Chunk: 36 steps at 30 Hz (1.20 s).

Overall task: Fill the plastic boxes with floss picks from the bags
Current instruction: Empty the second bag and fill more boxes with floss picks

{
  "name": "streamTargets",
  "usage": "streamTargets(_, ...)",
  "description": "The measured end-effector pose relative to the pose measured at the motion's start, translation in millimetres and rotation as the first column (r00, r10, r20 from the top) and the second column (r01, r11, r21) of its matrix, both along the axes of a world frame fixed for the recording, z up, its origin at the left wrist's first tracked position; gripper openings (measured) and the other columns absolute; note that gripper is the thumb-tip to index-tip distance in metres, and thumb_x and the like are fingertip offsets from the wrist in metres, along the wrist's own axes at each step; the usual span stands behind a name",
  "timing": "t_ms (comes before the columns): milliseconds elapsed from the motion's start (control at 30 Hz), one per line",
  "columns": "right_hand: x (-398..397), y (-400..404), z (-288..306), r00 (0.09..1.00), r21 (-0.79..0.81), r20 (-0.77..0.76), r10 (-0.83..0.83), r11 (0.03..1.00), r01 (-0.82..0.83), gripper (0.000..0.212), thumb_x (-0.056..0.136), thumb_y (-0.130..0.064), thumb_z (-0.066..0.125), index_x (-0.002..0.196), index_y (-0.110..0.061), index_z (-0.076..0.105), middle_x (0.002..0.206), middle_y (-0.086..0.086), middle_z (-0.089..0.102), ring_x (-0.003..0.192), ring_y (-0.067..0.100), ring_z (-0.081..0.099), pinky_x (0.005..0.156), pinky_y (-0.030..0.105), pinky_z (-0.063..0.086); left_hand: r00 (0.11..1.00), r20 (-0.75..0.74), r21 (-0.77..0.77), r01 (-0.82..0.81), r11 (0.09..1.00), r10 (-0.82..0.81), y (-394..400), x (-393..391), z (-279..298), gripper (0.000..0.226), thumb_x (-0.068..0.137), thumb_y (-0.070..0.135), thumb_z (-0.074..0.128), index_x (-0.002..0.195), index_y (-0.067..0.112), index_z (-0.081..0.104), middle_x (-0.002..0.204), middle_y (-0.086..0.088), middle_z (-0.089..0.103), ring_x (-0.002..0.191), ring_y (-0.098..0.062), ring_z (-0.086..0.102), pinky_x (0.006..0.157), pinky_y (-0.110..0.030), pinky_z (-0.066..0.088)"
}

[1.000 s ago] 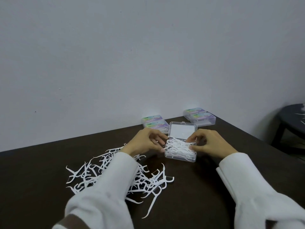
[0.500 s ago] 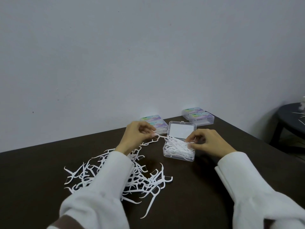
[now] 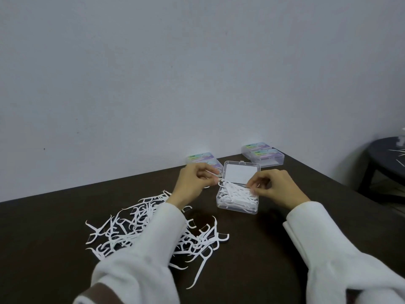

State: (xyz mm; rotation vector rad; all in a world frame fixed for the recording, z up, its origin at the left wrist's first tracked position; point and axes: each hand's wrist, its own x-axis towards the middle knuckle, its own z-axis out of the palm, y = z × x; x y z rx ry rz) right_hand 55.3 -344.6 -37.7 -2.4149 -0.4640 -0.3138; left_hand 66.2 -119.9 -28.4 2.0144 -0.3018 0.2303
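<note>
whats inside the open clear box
A heap of white floss picks fills the open clear box; the right hand's fingers cover some, and the bottom is hidden.

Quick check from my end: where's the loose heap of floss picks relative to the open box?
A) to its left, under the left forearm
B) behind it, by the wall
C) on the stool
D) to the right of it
A: the loose floss picks sprawl left of the open box, partly under the left sleeve.

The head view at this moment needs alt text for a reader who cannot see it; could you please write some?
An open clear plastic box of white floss picks sits on a dark table, the left hand and right hand pinching picks at its sides. Loose floss picks lie to its left; closed boxes stand by the wall.
</note>
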Motion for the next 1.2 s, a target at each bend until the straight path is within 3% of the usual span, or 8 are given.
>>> streamTargets(200,3.2,-6.4,-2.8,0.99,0.098,0.041,-0.136,0.986,0.132,0.005,0.084,-0.014,0.067,0.087,-0.017,0.069,0.083,-0.004,0.064,0.074,0.003,0.056,0.064,0.008,0.039,0.996,0.082,0.04,-0.043,0.998,0.04,-14.7,-3.8,-11.3,0.016,0.082,0.01,0.071,0.098,0.014,0.072,0.092,0.005,0.069,0.08,0.005,0.061,0.071,-0.003,0.044)
streamTargets(300,2.1,-5.9,-1.3,0.99,0.084,-0.016,-0.137,0.987,0.138,0.006,0.083,-0.012,0.066,0.088,-0.014,0.07,0.081,-0.001,0.064,0.072,0.002,0.056,0.061,0.004,0.041,1.0,0.014,0.053,0.006,0.999,-0.007,-10.2,-3.4,-12.3,0.027,0.083,0.022,0.071,0.11,0.022,0.068,0.113,0.004,0.067,0.104,-0.004,0.058,0.09,-0.017,0.043)
streamTargets(367,0.8,-5.8,0.3,0.991,0.081,-0.057,-0.119,0.989,0.123,0.005,0.081,-0.012,0.069,0.086,-0.014,0.07,0.076,-0.004,0.063,0.07,0.001,0.056,0.06,-0.002,0.039,0.994,-0.057,0.082,0.095,0.992,-0.09,-10.4,-4.3,-14.3,0.04,0.076,0.028,0.077,0.115,0.026,0.065,0.117,0.006,0.064,0.109,-0.006,0.057,0.096,-0.021,0.043)
streamTargets(533,-0.3,-3.7,1.5,0.99,0.089,-0.107,-0.091,0.991,0.101,0.008,0.078,-0.011,0.072,0.085,-0.014,0.069,0.073,-0.003,0.064,0.065,0.003,0.056,0.057,0.001,0.041,0.998,0.009,0.186,0.067,0.98,-0.07,-14.2,-5.8,-12.8,0.051,0.067,0.025,0.085,0.114,0.014,0.068,0.109,0.001,0.068,0.09,-0.001,0.06,0.073,0.0,0.043)
streamTargets(800,0.9,-0.6,-1.1,0.991,0.046,-0.109,-0.075,0.996,0.081,0.01,0.077,-0.019,0.075,0.084,-0.023,0.069,0.072,-0.009,0.062,0.066,0.004,0.055,0.061,0.012,0.038,0.994,0.102,0.316,-0.064,0.947,0.033,-27.3,-12.3,-20.7,0.06,0.065,0.05,0.08,0.113,0.019,0.063,0.109,0.006,0.063,0.097,-0.008,0.058,0.089,-0.031,0.05)
streamTargets(933,1.4,-0.4,-1.6,0.993,0.03,-0.098,-0.07,0.997,0.074,0.007,0.078,-0.021,0.074,0.084,-0.024,0.07,0.073,-0.011,0.06,0.068,0.004,0.053,0.06,0.01,0.035,0.99,0.128,0.418,-0.114,0.901,0.066,-34.9,-16.5,-23.5,0.064,0.074,0.056,0.07,0.126,0.024,0.052,0.124,0.006,0.048,0.115,-0.012,0.049,0.096,-0.033,0.043)
streamTargets(1067,1.4,2.6,-2.1,0.995,0.008,-0.05,-0.081,0.997,0.082,0.008,0.079,-0.021,0.072,0.087,-0.02,0.072,0.088,-0.004,0.059,0.074,0.004,0.051,0.06,0.011,0.035,0.99,0.128,0.419,-0.114,0.901,0.066,-36.2,-16.3,-23.4,0.063,0.083,0.053,0.061,0.137,0.024,0.044,0.137,0.005,0.042,0.126,-0.013,0.041,0.099,-0.031,0.036)
streamTargets(1200,1.4,1.1,-0.5,0.996,0.042,-0.066,-0.063,0.997,0.065,0.011,0.082,-0.026,0.069,0.093,-0.023,0.069,0.097,-0.003,0.059,0.081,0.005,0.053,0.064,0.01,0.037,0.997,0.075,0.308,-0.043,0.95,0.021,-34.3,-13.4,-24.2,0.042,0.097,0.03,0.048,0.138,0.017,0.046,0.143,-0.002,0.045,0.131,-0.016,0.039,0.109,-0.03,0.03)
